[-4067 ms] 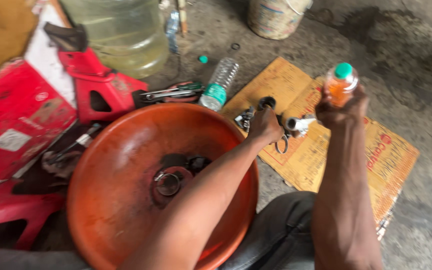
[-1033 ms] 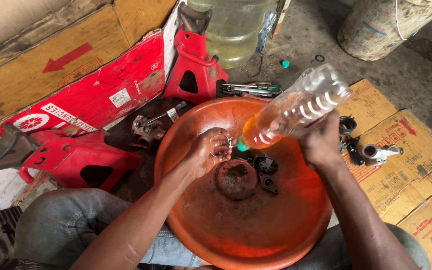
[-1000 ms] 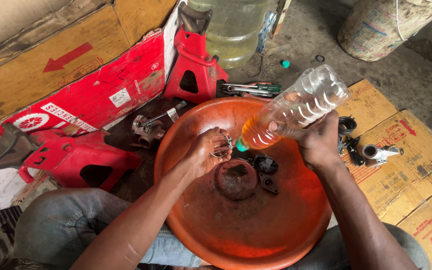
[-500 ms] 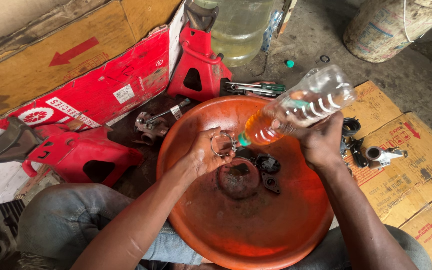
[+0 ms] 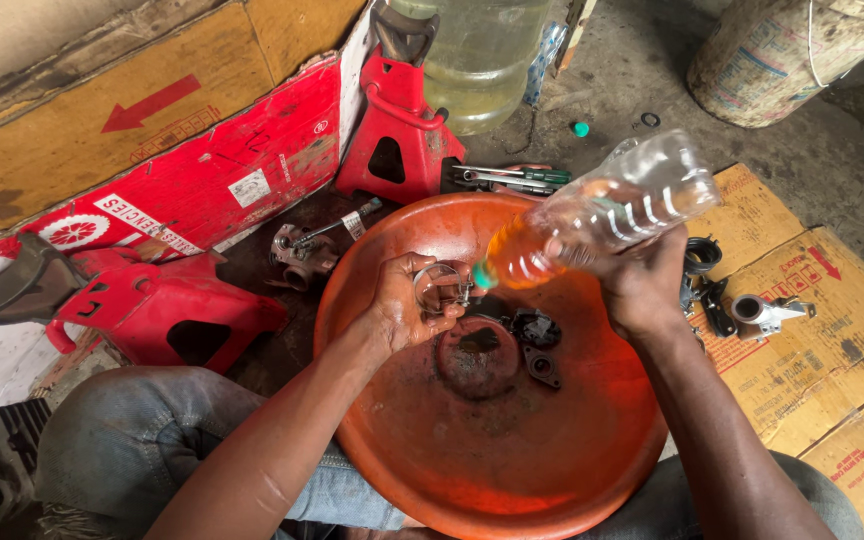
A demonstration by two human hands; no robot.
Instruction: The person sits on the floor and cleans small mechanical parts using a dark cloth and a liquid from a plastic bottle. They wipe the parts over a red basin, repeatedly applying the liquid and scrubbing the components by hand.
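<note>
My left hand [image 5: 399, 308] holds a small metal ring clamp [image 5: 439, 286] over a wide orange basin [image 5: 472, 470]. My right hand [image 5: 637, 283] grips a clear plastic bottle [image 5: 602, 215] with orange liquid, tipped so its green cap points down at the clamp. Dark small parts [image 5: 535, 345] lie in the basin's centre beside a round dark patch.
Two red jack stands [image 5: 397, 125] [image 5: 152, 305], a large clear water jug [image 5: 477, 55], a metal part [image 5: 297, 255] and wrenches [image 5: 507, 178] lie behind the basin. Flattened cardboard [image 5: 822, 320] on the right carries black rings and a metal fitting [image 5: 762, 312]. A bucket [image 5: 802, 50] stands far right.
About four seconds ago my hands were over the cardboard with the bottle upright; now both are over the basin and the bottle is tipped. In the last second little has moved.
</note>
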